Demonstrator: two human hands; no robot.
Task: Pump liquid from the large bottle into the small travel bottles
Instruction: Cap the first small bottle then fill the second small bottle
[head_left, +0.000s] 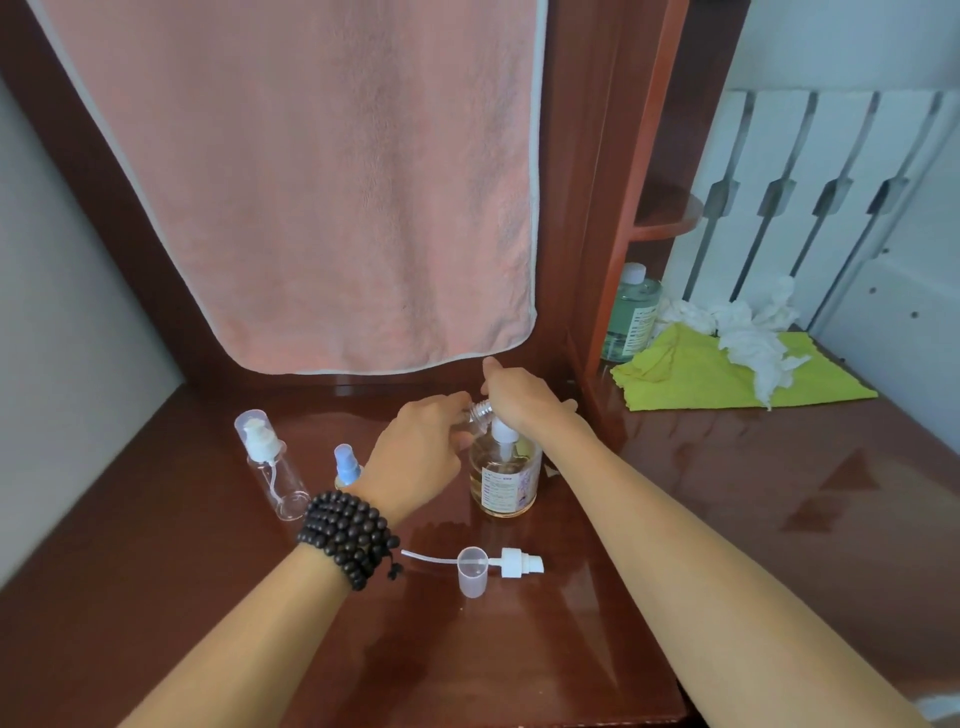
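The large bottle of amber liquid stands mid-table, with a white pump on top. My right hand rests on the pump head, fingers fairly straight. My left hand grips a small clear travel bottle, tilted with its threaded neck by the pump spout. Its body is hidden in my hand. A removed white pump top with a clear cap lies in front. Two more small bottles stand at the left: a clear one with a pump and a blue-capped one.
A pink towel hangs behind the table. To the right lie a yellow-green cloth with crumpled white tissue on it, and a green bottle on a shelf. The glossy brown tabletop extends right.
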